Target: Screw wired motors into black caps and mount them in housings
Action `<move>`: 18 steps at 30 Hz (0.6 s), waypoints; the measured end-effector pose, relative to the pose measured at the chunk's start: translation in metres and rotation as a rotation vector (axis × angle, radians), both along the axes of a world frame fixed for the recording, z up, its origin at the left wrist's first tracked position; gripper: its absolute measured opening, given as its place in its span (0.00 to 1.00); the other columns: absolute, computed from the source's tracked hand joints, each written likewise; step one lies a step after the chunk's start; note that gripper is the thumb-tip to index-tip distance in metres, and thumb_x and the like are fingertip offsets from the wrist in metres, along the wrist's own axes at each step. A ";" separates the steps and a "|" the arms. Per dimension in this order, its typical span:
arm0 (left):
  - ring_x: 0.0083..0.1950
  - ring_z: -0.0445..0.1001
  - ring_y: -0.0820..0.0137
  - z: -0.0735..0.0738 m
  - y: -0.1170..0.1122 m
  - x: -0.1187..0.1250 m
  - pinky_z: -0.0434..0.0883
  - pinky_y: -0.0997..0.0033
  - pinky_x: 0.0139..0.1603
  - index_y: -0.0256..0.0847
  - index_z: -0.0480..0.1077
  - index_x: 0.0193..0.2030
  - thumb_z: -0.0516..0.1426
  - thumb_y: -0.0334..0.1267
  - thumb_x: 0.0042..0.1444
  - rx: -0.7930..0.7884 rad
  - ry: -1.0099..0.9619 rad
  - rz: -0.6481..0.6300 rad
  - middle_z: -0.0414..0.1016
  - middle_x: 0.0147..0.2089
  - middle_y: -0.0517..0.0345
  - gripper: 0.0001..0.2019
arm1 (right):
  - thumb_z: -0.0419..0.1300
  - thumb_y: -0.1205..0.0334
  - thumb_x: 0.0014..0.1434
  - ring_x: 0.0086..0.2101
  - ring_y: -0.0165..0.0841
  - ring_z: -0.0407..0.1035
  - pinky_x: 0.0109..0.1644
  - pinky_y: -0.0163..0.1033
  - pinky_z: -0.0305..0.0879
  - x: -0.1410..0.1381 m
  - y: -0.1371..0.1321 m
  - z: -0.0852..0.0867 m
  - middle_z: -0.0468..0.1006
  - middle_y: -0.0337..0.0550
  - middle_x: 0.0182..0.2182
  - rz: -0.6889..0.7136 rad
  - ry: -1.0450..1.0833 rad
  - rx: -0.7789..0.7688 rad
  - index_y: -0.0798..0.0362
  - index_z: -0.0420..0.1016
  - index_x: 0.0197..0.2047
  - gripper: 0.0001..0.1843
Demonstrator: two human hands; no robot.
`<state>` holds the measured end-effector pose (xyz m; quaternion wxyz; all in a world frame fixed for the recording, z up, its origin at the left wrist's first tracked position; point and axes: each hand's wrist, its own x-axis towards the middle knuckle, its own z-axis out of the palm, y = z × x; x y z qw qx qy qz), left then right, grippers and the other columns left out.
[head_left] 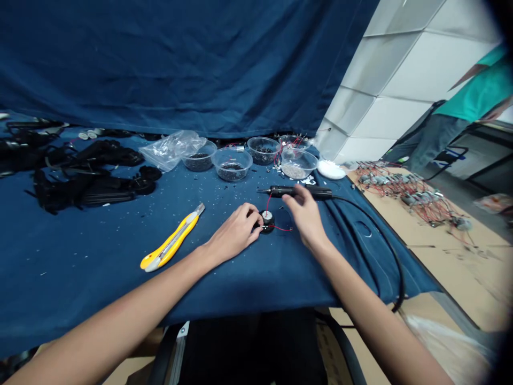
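Observation:
My left hand (239,231) is closed on the edge of a small round black part (271,223) lying on the blue cloth. A pale, silvery disc (266,215) sits in this part, and thin red wires stick out of it. My right hand (305,215) is over the near side of a black electric screwdriver (320,192), thumb and fingers apart. Its fingertips overlap the screwdriver's body; whether they touch it I cannot tell. The screwdriver lies with its bit to the left. A yellow utility knife (172,243) lies left of my left hand.
Clear plastic bowls (232,164) with small dark screws or bits stand along the back, beside a plastic bag (174,149). Black parts (88,187) are heaped at left. A cable (395,251) runs down the right side. Wired motors (417,195) cover cardboard at right; a person (473,96) stands beyond.

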<state>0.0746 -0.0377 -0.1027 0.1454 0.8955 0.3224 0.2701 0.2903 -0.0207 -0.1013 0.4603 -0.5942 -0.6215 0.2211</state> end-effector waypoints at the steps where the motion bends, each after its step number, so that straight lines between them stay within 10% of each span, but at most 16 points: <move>1: 0.52 0.68 0.63 0.001 0.000 0.001 0.69 0.58 0.56 0.40 0.65 0.43 0.52 0.33 0.61 0.006 0.006 0.001 0.63 0.50 0.50 0.05 | 0.54 0.49 0.60 0.49 0.35 0.70 0.54 0.44 0.66 -0.005 -0.009 0.004 0.74 0.50 0.48 0.091 0.024 -0.051 0.53 0.66 0.56 0.24; 5: 0.51 0.68 0.64 0.003 0.000 0.003 0.69 0.58 0.55 0.39 0.65 0.43 0.52 0.35 0.62 0.007 0.007 0.019 0.63 0.49 0.50 0.05 | 0.60 0.52 0.58 0.45 0.34 0.71 0.53 0.41 0.64 -0.012 -0.022 0.015 0.77 0.45 0.44 0.439 -0.118 -0.124 0.53 0.76 0.44 0.16; 13: 0.49 0.69 0.64 0.004 -0.006 0.011 0.70 0.58 0.53 0.37 0.66 0.40 0.51 0.35 0.62 0.012 0.048 0.049 0.64 0.48 0.48 0.05 | 0.60 0.52 0.59 0.40 0.32 0.71 0.48 0.40 0.64 -0.008 -0.014 0.011 0.77 0.42 0.39 0.434 -0.256 -0.056 0.52 0.76 0.40 0.13; 18: 0.53 0.69 0.65 0.034 0.009 -0.027 0.67 0.61 0.56 0.41 0.66 0.49 0.50 0.40 0.65 0.065 0.039 0.066 0.68 0.50 0.52 0.10 | 0.60 0.52 0.59 0.51 0.40 0.67 0.55 0.49 0.65 -0.013 -0.028 0.020 0.67 0.55 0.55 0.235 -0.298 0.182 0.54 0.58 0.63 0.33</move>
